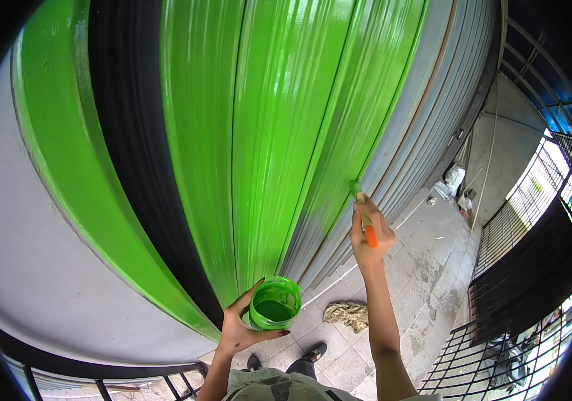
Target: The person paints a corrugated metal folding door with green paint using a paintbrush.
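My left hand is wrapped round a plastic tub of green paint, held upright low in front of me. Green paint coats the tub's inner wall and rim. In my right hand is a paintbrush with an orange handle end, and its green bristles touch the ribbed metal shutter. Wet-looking green covers the panels left of the brush. Close to the brush, the lower part of one panel shows grey through thin green. Bare grey slats stand to the right.
A crumpled brown cloth lies on the tiled floor near my feet. A black strip and a green frame border the shutter on the left. Dark metal grilles stand at the right, with a bundle of white bags by the wall.
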The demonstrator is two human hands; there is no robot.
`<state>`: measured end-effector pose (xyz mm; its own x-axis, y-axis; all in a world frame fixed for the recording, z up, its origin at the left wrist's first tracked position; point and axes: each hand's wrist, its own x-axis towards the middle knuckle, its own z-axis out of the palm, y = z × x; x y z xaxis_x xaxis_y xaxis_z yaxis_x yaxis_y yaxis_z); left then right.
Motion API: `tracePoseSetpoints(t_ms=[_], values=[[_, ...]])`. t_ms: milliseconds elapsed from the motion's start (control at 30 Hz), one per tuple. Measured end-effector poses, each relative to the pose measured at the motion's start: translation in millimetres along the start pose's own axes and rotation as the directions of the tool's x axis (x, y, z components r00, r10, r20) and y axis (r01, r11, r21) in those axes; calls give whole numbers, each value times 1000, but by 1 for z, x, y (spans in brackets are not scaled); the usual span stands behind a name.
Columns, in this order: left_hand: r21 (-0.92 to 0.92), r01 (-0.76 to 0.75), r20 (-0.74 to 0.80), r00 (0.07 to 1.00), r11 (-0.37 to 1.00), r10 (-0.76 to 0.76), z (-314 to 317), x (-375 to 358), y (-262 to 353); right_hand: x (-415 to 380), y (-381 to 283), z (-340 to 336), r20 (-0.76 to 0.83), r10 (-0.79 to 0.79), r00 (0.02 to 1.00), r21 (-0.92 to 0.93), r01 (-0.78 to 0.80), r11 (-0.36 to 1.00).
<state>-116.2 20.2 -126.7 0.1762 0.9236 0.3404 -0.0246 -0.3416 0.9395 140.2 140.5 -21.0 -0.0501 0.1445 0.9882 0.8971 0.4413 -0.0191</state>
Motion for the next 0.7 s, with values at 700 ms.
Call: tracePoseSetpoints(t_ms=[700], values=[[50,54,26,998,997,-55,-7,0,-10,-142,-13,18,356,150,922,-6,-159,987]])
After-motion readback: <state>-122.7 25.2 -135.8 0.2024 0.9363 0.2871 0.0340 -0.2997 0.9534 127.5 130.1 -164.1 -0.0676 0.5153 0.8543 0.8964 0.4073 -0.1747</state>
